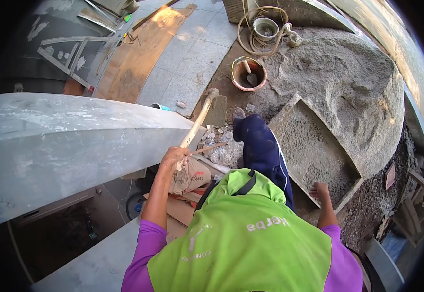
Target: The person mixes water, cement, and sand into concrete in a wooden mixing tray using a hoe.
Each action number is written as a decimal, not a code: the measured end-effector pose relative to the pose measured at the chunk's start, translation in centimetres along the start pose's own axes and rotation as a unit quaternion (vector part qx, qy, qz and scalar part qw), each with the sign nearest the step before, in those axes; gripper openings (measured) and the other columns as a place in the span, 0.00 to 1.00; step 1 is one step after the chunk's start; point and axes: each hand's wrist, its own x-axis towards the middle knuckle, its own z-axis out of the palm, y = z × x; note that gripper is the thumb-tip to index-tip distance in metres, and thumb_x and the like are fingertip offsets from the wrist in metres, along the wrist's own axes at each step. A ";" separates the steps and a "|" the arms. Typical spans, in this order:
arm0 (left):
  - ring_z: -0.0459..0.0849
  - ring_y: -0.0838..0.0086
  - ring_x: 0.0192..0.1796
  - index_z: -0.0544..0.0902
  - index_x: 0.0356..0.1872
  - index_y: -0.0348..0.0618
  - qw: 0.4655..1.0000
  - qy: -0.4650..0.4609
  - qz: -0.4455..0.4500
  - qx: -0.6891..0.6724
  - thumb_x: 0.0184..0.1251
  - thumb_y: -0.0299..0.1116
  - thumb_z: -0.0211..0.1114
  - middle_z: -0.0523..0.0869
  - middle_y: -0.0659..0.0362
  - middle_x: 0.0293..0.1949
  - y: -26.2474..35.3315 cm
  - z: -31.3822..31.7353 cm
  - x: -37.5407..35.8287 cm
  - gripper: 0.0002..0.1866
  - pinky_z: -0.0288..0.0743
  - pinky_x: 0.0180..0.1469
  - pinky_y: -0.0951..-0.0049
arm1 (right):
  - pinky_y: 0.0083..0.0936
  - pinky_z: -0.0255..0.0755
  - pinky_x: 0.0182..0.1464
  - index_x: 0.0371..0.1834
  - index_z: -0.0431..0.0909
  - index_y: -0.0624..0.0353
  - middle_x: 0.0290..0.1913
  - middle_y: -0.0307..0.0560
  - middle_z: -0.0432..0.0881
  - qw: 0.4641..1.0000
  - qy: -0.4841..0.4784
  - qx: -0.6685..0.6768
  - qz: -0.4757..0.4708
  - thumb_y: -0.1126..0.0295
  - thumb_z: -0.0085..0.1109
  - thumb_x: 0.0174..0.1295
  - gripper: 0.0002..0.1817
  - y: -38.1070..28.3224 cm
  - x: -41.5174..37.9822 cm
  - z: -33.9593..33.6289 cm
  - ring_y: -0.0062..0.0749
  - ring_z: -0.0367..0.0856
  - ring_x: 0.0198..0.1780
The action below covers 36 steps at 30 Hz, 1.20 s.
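I hold a long wooden handle [196,124] in my left hand [174,156], fingers wrapped tight around its near end; its far end, a flat tool head [216,104], rests on the rubble-strewn ground [221,151] ahead of me, just past the corner of a big pale slab [66,146]. The grip sits low on the shaft, which I judge gives reach and leverage. My right hand [320,191] holds nothing; its fingers look loosely spread, resting at the near edge of a shallow wooden tray [314,151] filled with grey mortar, probably to steady me as I lean. My dark blue trouser leg [258,146] stretches forward between handle and tray. Beyond the tray lies a wide heap of sand [348,82]. Near the heap's far left edge stands a red bucket [249,74] with a trowel in it, and further off a white bucket [265,27] ringed by a coiled hose [251,39]. A crumpled paper sack [192,177] lies right under my left wrist, crowding the handle. Grey paving tiles [187,58] and a brown board [139,53] run along the far left.
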 end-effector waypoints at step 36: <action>0.77 0.71 0.20 0.82 0.33 0.36 0.902 0.001 0.004 0.431 0.51 0.28 0.69 0.80 0.58 0.22 52.1 -9.9 53.5 0.09 0.71 0.22 0.67 | 0.50 0.76 0.61 0.40 0.86 0.67 0.42 0.71 0.86 0.956 0.027 -0.118 -0.267 0.58 0.59 0.63 0.20 -64.2 25.4 52.1 0.63 0.87 0.50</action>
